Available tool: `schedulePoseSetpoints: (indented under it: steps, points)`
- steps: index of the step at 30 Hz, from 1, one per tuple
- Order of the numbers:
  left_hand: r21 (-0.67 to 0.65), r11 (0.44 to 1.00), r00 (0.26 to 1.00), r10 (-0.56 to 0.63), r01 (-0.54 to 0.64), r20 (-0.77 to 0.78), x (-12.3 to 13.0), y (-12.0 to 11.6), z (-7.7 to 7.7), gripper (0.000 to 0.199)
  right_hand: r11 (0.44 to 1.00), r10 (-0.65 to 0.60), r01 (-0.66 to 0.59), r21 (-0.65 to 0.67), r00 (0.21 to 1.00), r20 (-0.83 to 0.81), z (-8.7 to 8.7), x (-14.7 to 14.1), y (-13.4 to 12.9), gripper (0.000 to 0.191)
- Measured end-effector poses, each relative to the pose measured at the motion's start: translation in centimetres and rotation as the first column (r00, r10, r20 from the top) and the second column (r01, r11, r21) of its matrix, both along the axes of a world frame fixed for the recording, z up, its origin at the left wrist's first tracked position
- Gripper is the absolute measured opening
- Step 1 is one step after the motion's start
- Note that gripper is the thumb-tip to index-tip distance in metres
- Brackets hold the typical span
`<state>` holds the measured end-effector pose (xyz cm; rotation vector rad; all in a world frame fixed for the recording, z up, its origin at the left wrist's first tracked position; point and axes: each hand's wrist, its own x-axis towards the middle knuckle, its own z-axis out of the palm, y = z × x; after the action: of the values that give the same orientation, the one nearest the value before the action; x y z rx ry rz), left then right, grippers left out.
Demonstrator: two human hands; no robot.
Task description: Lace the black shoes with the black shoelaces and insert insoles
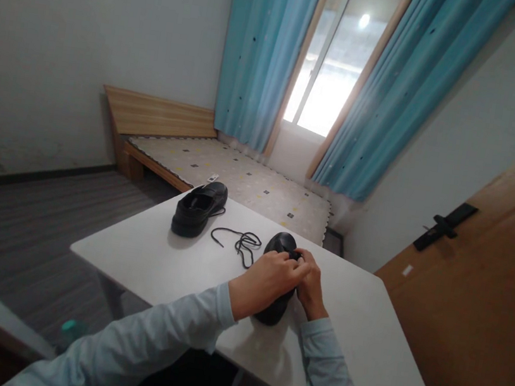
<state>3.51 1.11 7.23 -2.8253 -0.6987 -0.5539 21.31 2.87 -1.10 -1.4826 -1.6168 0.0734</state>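
Note:
A black shoe (282, 242) rests on the white table in front of me, its toe pointing away. My left hand (269, 281) reaches across the top of this shoe with curled fingers, hiding its middle; what they pinch is covered. Against the shoe's right side, my right hand (312, 282) has its fingers bent around the upper, touching my left fingertips. Just left of the shoe lies a loose black shoelace (247, 241), looped and tangled. Farther left, a second black shoe (198, 209) stands upright near the table's far edge, with a short end of lace beside it.
The white table (352, 334) has its left corner over the dark floor. Beyond it is a wooden bed (241, 171) with a patterned mattress, below a window with blue curtains (270, 54). A wooden door (477, 300) is at the right. A green-capped bottle (70, 328) sits low at left.

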Motion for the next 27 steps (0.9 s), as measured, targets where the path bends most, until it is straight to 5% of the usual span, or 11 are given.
schedulePoseSetpoints:
  steps: [10,15,22,27]
  points:
    - [0.197,0.979,0.994,-0.07,0.052,0.084,-1.7,-2.0,-2.4,0.017,1.0,-0.018,0.017,0.024,0.997,0.073,0.1,-0.2,0.1,0.031]
    - [0.204,0.977,0.989,-0.091,0.065,0.12,-3.3,-2.4,-2.4,0.019,1.0,-0.007,0.007,0.003,0.998,0.058,0.1,-0.2,0.0,0.031]
    - [0.06,0.996,0.982,-0.079,0.069,0.171,-5.6,-2.4,-2.6,0.016,1.0,-0.005,0.006,-0.02,0.999,0.037,0.1,-0.2,0.0,0.031]
    - [-0.203,0.977,0.976,-0.02,0.065,0.219,-5.9,-2.0,-1.9,0.016,1.0,0.0,0.0,-0.017,0.999,0.037,0.1,-0.4,0.1,0.031]
